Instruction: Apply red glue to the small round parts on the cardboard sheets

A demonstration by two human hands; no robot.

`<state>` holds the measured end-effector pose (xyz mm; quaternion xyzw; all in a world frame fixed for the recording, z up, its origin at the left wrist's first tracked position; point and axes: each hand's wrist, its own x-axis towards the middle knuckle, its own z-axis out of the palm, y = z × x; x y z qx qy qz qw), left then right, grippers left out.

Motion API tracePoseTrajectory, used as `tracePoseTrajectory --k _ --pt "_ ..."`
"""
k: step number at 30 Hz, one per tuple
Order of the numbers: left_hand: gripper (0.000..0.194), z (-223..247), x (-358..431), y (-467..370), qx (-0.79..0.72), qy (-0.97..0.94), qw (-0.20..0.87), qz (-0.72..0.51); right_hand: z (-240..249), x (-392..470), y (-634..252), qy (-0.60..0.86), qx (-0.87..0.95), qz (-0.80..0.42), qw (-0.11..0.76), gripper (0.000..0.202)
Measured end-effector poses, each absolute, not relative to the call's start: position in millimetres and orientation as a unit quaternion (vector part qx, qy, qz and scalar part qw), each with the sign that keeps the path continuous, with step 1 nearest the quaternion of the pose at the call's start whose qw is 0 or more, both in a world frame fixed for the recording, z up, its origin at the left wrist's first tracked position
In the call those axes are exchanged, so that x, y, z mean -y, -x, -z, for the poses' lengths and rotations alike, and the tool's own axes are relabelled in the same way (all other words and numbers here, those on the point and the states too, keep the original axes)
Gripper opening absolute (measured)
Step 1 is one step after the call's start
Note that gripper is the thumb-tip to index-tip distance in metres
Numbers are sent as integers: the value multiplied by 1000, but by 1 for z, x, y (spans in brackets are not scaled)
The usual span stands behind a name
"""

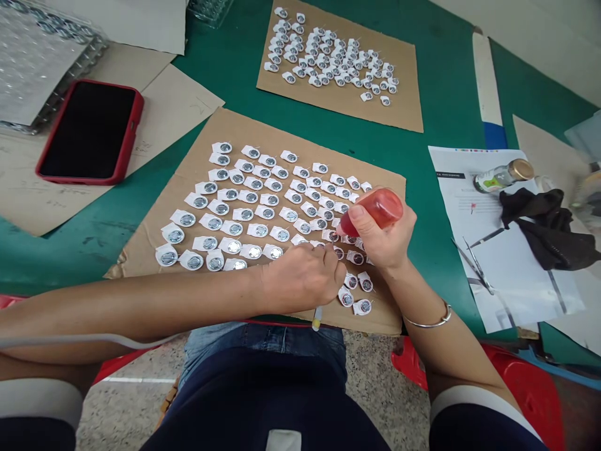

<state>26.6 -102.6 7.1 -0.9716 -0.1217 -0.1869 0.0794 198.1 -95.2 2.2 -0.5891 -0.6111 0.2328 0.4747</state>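
Note:
My right hand (pixel 387 241) is wrapped around a red squeeze bottle (pixel 378 210), tilted with its narrow end down toward the pieces. Just left of it, my left hand (pixel 303 275) is closed, palm down, low over the board. A thin stick with a yellow end (pixel 317 318) sticks out from under that hand on the side near my body; its other end is hidden. Both hands are above a brown cardboard sheet (pixel 145 241) covered in loose rows of small silver discs with white tabs (pixel 233 245). Some discs near the bottle look reddish-dark.
Behind lies a second cardboard sheet (pixel 404 69) with many similar discs. A red-cased phone (pixel 89 131) rests at left on brown paper. To the right, a printed sheet (pixel 509 294) bears scissors (pixel 476 266), a small glass jar (pixel 504 175) and a black cloth (pixel 556 235).

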Motion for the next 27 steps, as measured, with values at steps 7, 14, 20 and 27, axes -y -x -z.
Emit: tracePoseTrajectory --k 7,14,20,27 --pt "21 -6 103 -26 121 975 76 167 -3 94 -196 592 605 -238 476 21" --pt "21 -8 102 -25 117 979 63 156 -2 91 -197 597 599 -213 490 24" --pt "20 -9 101 -25 128 980 48 143 -1 89 -199 598 607 -189 489 24" --pt "20 -9 99 -24 125 977 47 165 -3 88 -201 594 611 -198 484 24"
